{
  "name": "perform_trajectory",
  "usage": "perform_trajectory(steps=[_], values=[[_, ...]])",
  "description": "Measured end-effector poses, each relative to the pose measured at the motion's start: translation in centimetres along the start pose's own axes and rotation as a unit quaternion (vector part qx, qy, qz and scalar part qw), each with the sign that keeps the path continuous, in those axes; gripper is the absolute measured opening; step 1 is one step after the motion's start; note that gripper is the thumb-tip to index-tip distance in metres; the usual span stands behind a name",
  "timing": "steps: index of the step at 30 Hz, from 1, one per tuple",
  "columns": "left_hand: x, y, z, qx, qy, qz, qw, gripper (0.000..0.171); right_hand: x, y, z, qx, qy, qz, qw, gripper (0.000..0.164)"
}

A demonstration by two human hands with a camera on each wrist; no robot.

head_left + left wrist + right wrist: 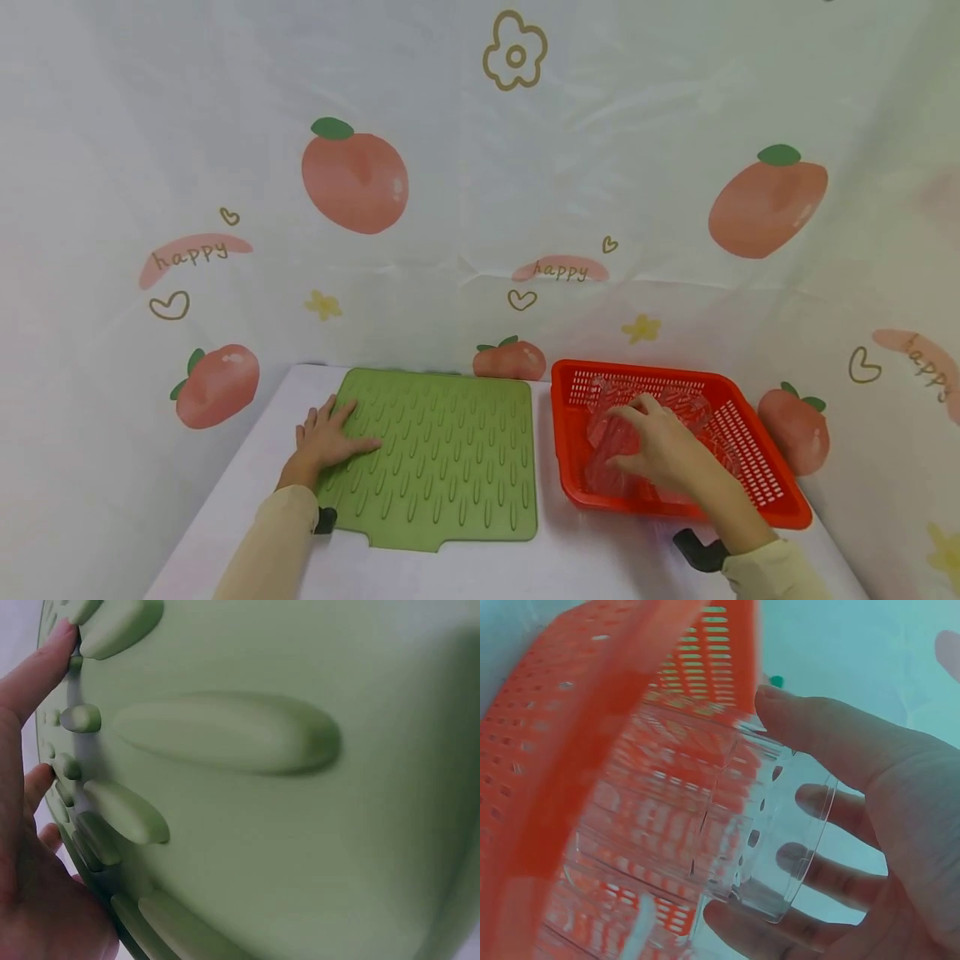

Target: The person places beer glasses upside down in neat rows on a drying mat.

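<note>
My left hand (330, 442) rests with spread fingers on the left edge of a flat green drying mat (442, 467), which has rows of raised oval ridges and a tab at its front. In the left wrist view, the fingertips touch the mat near its edge. My right hand (663, 446) reaches over a red plastic basket (600, 502). Its thumb and fingers curl round the end of a clear plastic cup (735, 817), seen from the side in the right wrist view. The cup's other end is inside the basket.
More clear cups (688, 406) lie in the basket, behind my right hand. Mat and basket stand side by side on a white table (487, 575). A white curtain (450, 208) printed with fruit hangs behind and along both sides.
</note>
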State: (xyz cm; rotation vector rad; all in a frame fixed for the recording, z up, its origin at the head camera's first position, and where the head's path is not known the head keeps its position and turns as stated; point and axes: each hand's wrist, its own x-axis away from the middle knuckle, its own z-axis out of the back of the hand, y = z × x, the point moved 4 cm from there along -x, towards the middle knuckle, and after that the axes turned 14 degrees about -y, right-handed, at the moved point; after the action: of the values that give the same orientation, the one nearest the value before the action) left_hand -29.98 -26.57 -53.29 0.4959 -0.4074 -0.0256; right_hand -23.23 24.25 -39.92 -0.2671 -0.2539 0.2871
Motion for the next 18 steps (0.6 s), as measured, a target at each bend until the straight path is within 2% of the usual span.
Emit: perform_trajectory(steps=[9, 15, 18], values=[[-0.6, -0.6, -0.2, 0.000, 0.004, -0.001, 1.0000, 0.113, 0.4, 0.0, 2.2, -0.008, 0.034, 0.021, 0.999, 0.067], [-0.5, -0.6, -0.3, 0.003, 0.000, 0.001, 1.0000, 0.112, 0.8, 0.2, 3.9, -0.036, 0.028, 0.004, 0.999, 0.073], [-0.5, -0.5, -0.3, 0.006, -0.001, -0.001, 1.0000, 0.113, 1.1, 0.3, 4.7, -0.052, 0.036, 0.015, 0.998, 0.072]])
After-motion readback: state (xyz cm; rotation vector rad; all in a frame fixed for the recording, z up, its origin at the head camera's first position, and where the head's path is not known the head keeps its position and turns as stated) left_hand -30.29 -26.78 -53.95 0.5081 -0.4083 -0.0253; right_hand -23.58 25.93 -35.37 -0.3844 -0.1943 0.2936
